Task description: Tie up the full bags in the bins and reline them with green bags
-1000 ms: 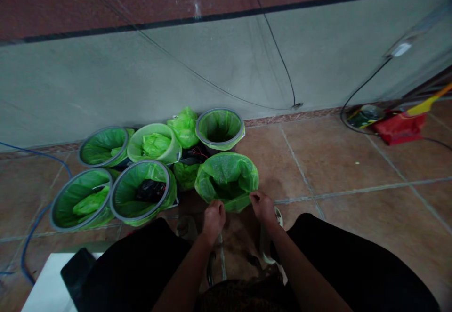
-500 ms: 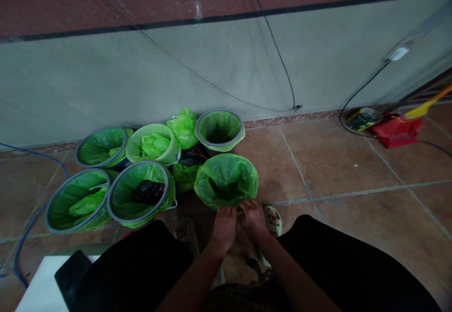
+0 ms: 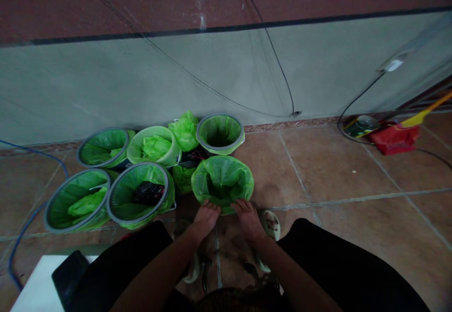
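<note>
A bin lined with a green bag (image 3: 223, 173) stands on the floor in front of me, the bag folded over its rim. At the near left of that rim, my left hand (image 3: 207, 215) grips the bag's edge with its fingers curled over. My right hand (image 3: 247, 215) holds the same edge a little further right. Behind this bin is a grey-rimmed bin with a green liner (image 3: 219, 133). To the left, a tied-up green bag (image 3: 185, 131) rests beside a pale green bin (image 3: 153, 146).
More lined bins stand at the left, one holding a black bag (image 3: 150, 193). A dark object lies on a white surface (image 3: 40, 288) at lower left. By the wall at right are a red dustpan (image 3: 394, 139) and a tin (image 3: 362, 126). Cables hang along the wall.
My hands have moved apart along the near rim, my left hand going further left. The bin has shifted slightly left in view.
</note>
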A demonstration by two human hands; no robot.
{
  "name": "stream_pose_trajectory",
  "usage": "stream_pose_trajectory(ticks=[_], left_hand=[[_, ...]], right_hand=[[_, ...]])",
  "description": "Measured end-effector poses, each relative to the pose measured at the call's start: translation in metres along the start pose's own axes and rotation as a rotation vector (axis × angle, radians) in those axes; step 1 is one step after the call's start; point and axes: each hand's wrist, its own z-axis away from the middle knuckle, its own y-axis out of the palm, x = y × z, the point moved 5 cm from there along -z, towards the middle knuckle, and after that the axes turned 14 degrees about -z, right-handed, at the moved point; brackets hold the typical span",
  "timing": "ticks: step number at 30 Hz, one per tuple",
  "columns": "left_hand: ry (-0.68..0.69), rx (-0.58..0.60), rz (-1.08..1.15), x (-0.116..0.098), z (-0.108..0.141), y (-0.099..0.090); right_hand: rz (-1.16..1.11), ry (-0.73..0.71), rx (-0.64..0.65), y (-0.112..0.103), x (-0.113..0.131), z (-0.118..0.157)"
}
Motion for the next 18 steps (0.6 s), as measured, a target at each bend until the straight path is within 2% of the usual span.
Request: stream_pose_trajectory(ticks=[2, 4, 6, 8, 10, 13, 15, 18], left_hand=[[0.058, 0.045, -0.105, 0.016, 0.001, -0.016], [0.079, 0.008, -0.189, 0.024, 0.002, -0.035], [0.047, -0.040, -0.266, 0.023, 0.006, -0.049], [0.012, -0.044, -0.331, 0.012, 0.010, -0.053], [0.022, -0.006, -0.366, -0.005, 0.014, -0.048], [0.081, 0.051, -0.367, -0.029, 0.015, -0.031], [0.106, 0.096, -0.367, -0.036, 0.013, -0.017], [0.100, 0.203, -0.392, -0.036, 0.011, 0.002]], right_hand=[[-0.041, -0.018, -0.055, -0.010, 0.004, 0.008], [-0.058, -0.008, -0.073, -0.019, 0.004, 0.012], [-0.045, 0.016, -0.059, -0.025, 0.002, 0.011], [-0.033, -0.003, -0.013, -0.026, 0.003, 0.008], [-0.027, -0.066, 0.042, -0.022, 0.008, 0.004], [0.036, -0.131, 0.116, -0.011, 0.015, -0.003], [0.105, -0.116, 0.198, -0.002, 0.014, -0.009], [0.178, -0.085, 0.351, 0.010, 0.006, -0.021]])
